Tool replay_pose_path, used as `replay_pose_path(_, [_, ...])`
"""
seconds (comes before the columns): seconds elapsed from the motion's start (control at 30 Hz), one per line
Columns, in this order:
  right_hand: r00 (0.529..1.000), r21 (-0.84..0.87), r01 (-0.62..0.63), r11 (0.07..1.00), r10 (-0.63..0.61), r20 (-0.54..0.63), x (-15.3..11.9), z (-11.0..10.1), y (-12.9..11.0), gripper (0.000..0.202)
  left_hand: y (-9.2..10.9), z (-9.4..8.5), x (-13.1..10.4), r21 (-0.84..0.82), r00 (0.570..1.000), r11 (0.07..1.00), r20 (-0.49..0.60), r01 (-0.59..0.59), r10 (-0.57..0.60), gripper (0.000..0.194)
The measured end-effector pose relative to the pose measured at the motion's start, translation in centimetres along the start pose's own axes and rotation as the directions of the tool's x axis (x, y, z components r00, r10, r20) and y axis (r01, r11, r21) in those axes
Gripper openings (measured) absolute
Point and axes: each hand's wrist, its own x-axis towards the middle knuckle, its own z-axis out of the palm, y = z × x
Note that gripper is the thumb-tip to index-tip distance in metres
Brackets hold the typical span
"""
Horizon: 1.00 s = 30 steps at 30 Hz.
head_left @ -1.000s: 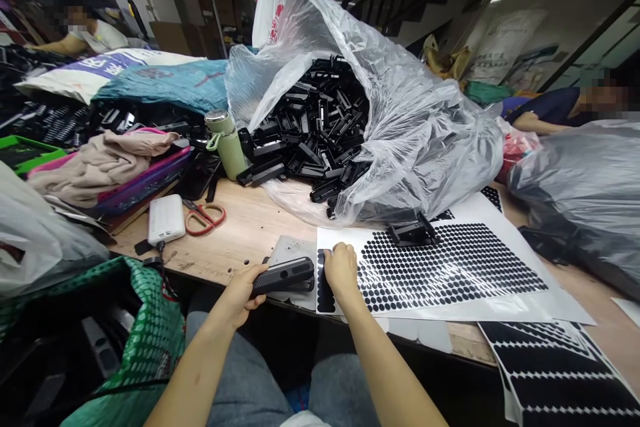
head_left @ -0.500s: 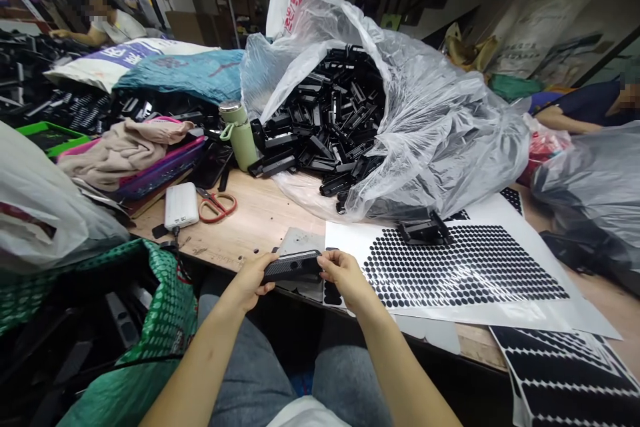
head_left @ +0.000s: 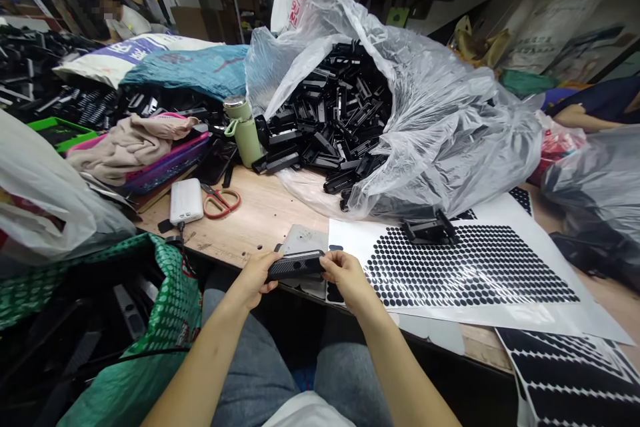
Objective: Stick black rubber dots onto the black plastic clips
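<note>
A long black plastic part with a textured face is held level at the table's front edge. My left hand is closed round its left end. At its right end, the thumb and fingers of my right hand are pinched on the part. To the right lies a white sheet with rows of round black stickers. Another black part rests on that sheet's back edge. Many similar black parts spill from a clear plastic bag behind my hands.
On the table are red-handled scissors, a white power bank and a green bottle. A green bag of black parts stands at the left. People sit at the far left and right.
The view has shifted slightly, so the table's things appear a little further right. Both hands keep hold of the black part, with almost no visible movement.
</note>
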Motion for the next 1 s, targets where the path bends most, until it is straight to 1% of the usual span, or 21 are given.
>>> replay_pose_path(0.2, [1.0, -0.019, 0.027, 0.999, -0.027, -0.006, 0.0, 0.0, 0.3, 0.023, -0.1, -0.1, 0.0, 0.009, 1.0, 1.0, 0.015, -0.008, 0.008, 0.024])
replay_pose_path(0.37, [0.995, -0.153, 0.096, 0.984, -0.099, -0.011, 0.1, -0.2, 0.8, 0.02, -0.5, -0.3, 0.3, 0.034, 1.0, 0.999, 0.013, -0.002, 0.002, 0.025])
replay_pose_path(0.53, [0.981, -0.32, 0.175, 0.931, -0.192, -0.024, 0.2, -0.3, 1.3, 0.019, -0.6, -0.2, 0.2, 0.046, 1.0, 0.999, 0.004, -0.008, 0.007, 0.024])
replay_pose_path(0.67, [0.974, -0.384, 0.203, 0.901, -0.226, -0.017, -0.2, -0.2, 0.8, 0.018, -0.4, -0.2, 0.0, 0.043, 1.0, 0.999, 0.007, -0.024, 0.024, 0.025])
replay_pose_path(0.8, [0.965, -0.424, 0.224, 0.878, -0.261, -0.031, -0.4, 0.1, 0.6, 0.017, -0.5, -0.1, 0.3, 0.064, 0.999, 0.997, 0.015, -0.031, 0.03, 0.027])
replay_pose_path(0.87, [0.958, -0.4, 0.236, 0.886, -0.282, -0.059, -0.3, 0.2, 1.0, 0.017, -0.8, 0.1, 0.3, 0.086, 0.999, 0.995, 0.009, -0.04, 0.039, 0.027])
replay_pose_path(0.9, [0.954, -0.358, 0.245, 0.901, -0.29, -0.077, -0.2, 0.3, 1.3, 0.017, -1.0, 0.3, 0.2, 0.102, 0.999, 0.994, 0.006, -0.046, 0.046, 0.027])
replay_pose_path(0.97, [0.953, -0.22, 0.252, 0.942, -0.282, -0.114, -0.2, 0.5, 1.9, 0.025, -1.0, 0.3, -0.7, 0.123, 0.999, 0.991, -0.003, -0.053, 0.054, 0.027])
replay_pose_path(1.0, [0.955, -0.145, 0.249, 0.957, -0.268, -0.13, -0.2, 0.5, 2.1, 0.032, -0.7, 0.0, -1.5, 0.149, 0.996, 0.985, -0.019, -0.082, 0.086, 0.027])
